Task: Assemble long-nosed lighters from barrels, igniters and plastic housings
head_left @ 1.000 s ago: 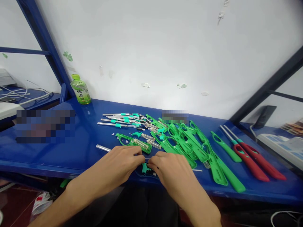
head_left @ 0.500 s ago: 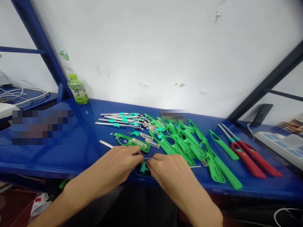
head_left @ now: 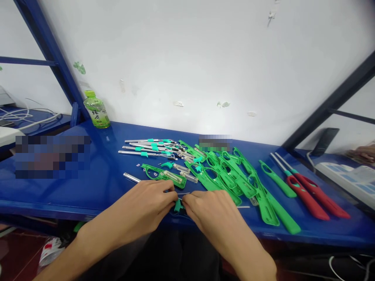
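Observation:
At the table's front edge, both hands work on a teal lighter trigger (head_left: 177,205) with a dark part and thin wire beside it. My left hand (head_left: 152,197) pinches its left side, fingertips closed. From the right, my right hand (head_left: 202,201) is closed on the same piece, its fingers covering that end. A thin pale strip shows between the fingertips. Just beyond my left hand lies a green lighter shell half (head_left: 149,170) holding a clear fuel tank (head_left: 173,176). A metal lighter tube (head_left: 131,177) sticks out past my left wrist.
Metal tubes with teal sleeves (head_left: 140,149) lie behind the hands. Several green shells (head_left: 228,171) are piled to the right, near two red lighters (head_left: 307,197). A green tea bottle (head_left: 98,113) stands at the back left, against the white wall (head_left: 187,58).
Both hands stay in nearly the same place. The trigger between them has shifted very slightly, and a bit more of the thin strip shows.

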Available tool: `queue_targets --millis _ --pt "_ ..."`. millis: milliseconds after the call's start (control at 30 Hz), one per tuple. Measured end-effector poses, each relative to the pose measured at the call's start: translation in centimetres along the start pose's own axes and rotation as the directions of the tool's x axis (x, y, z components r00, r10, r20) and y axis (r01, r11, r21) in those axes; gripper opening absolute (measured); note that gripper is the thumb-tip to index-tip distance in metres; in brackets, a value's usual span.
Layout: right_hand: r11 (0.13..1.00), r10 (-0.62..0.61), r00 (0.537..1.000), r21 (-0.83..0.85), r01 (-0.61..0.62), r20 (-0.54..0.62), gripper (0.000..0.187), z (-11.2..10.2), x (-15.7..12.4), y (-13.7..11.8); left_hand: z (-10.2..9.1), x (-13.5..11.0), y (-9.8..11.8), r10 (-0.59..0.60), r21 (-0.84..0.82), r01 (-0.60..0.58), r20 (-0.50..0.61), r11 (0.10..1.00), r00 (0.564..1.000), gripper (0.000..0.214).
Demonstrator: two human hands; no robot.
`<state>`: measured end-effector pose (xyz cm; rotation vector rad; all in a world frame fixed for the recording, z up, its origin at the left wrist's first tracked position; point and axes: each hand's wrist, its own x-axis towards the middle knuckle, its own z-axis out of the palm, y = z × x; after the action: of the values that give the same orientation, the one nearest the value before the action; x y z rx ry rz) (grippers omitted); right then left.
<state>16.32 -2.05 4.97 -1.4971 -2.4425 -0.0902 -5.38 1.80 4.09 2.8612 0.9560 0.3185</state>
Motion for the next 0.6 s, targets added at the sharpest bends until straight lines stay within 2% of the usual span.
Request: queue_targets --millis 100,233,400,600 --pt "1.000 0.002 1.000 -0.009 -0.002 0.031 0.054 0.1 0.0 0.0 -0.4 -0.1 0.4 -0.013 -0.038 0.012 -0.003 0.999 1.000 0.015" --pt "1.000 0.006 0.997 -0.023 -0.004 0.071 0.032 0.1 0.2 -0.3 -0.4 -0.4 0.5 -0.031 -0.046 0.032 0.013 0.998 0.999 0.009" --pt "0.999 0.040 0.990 -0.041 -0.034 0.138 0.018 -0.5 0.4 -0.6 -0.2 -0.3 0.3 -0.034 -0.037 0.035 0.027 0.999 0.999 0.009" --pt "0.984 0.116 0.986 0.123 -0.131 0.122 0.011 -1.5 -1.0 0.1 0.0 -0.3 0.3 -0.022 -0.047 0.022 0.010 0.999 1.000 0.006"
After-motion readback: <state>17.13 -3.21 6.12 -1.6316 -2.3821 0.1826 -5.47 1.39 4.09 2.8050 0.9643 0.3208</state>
